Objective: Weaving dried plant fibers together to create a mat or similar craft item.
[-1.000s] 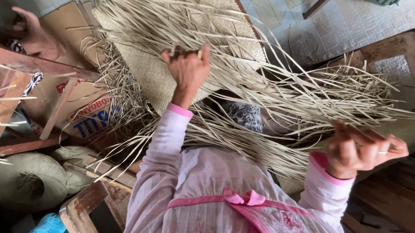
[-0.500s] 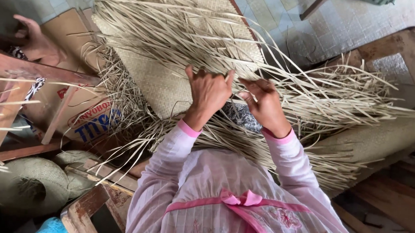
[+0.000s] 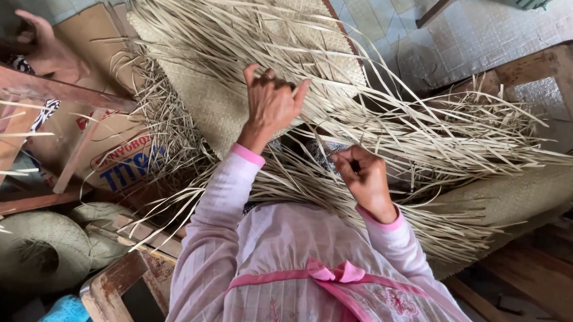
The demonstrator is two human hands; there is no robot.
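Weaving is looking partway done: the mat (image 3: 237, 107) is showing a woven patch, many strips (image 3: 429, 135) hanging loose; left hand (image 3: 271, 102) lifting half-open, right hand (image 3: 365, 177) pinching strips.

The person wears a pale pink, long-sleeved top with a faint check pattern. Below the fingers of the left hand (image 3: 271, 103), the sleeve ends in a brighter pink cuff (image 3: 247, 155) at the wrist; a like cuff (image 3: 380, 220) sits below the right hand (image 3: 365, 181). Further down from the fingers, a bright pink band crosses the front and ties in a bow (image 3: 334, 272), with pink flower embroidery (image 3: 401, 302) beside it on the cloth
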